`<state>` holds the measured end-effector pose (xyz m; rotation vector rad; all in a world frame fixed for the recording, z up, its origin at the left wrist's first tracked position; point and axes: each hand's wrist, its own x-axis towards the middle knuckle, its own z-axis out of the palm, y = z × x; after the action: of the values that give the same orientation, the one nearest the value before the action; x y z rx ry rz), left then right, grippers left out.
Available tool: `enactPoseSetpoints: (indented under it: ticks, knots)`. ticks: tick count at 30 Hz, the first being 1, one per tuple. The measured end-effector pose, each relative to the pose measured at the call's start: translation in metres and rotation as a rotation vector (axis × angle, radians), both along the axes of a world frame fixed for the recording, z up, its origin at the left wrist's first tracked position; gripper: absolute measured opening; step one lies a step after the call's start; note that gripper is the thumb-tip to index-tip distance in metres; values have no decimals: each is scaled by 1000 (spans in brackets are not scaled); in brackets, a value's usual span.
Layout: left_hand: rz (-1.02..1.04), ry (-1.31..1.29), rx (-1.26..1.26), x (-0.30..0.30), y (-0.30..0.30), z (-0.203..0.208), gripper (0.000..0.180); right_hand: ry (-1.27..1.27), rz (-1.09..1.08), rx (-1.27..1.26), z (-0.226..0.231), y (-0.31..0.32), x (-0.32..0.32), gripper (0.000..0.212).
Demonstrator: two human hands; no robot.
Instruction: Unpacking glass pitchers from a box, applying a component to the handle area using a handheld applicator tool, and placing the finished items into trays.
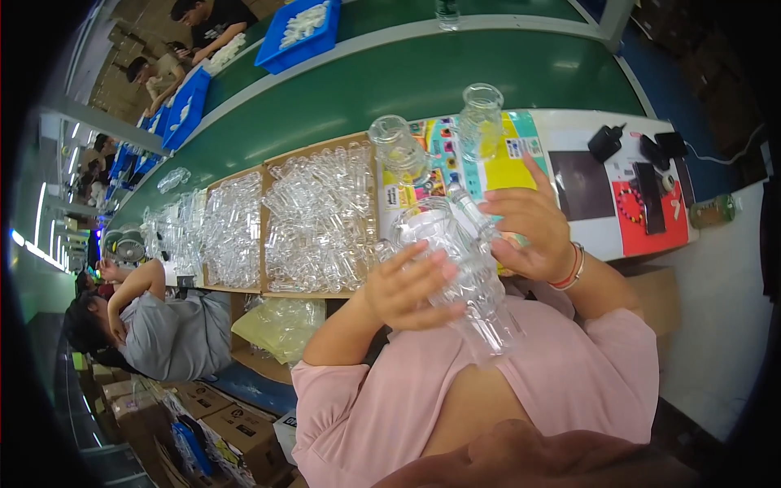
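Note:
My left hand (413, 286) is wrapped around a clear, ribbed bottle-like vessel (488, 321), which I hold tilted in front of my chest. Its wide round end points away from me and its narrower end toward me. Between the fingers and thumb of my right hand (533, 232) is a small clear tube (467, 208), held against the vessel's side. Whether the tube is joined to the vessel, I cannot tell. Beyond my hands, two clear flared vessels, one on the left (399, 150) and one on the right (482, 122), stand upright on a colourful printed sheet (439, 142).
Left of my hands, open cartons (264, 232) hold many clear tubes (321, 215). To the right lie a black adapter (605, 144), a phone (649, 195) and a red sheet (639, 232). Blue bins (297, 37) hold white parts. A co-worker in grey (175, 333) sits at left.

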<state>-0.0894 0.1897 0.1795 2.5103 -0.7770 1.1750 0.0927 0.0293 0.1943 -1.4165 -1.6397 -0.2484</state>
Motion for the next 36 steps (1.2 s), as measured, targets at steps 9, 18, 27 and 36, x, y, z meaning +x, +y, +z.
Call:
enactPoseSetpoints:
  ticks: [9, 18, 27, 36]
  knots:
    - [526, -292, -501, 68, 153, 20, 57, 45, -382, -457, -105, -62, 16, 35]
    - [787, 386, -999, 181, 281, -77, 68, -45, -432, -509, -146, -81, 9, 27]
    - [1173, 477, -613, 152, 296, -104, 62, -64, -450, -573, -154, -84, 12, 25]
    - [1442, 47, -188, -35, 357, -39, 9, -109, -440, -542, -163, -84, 15, 26]
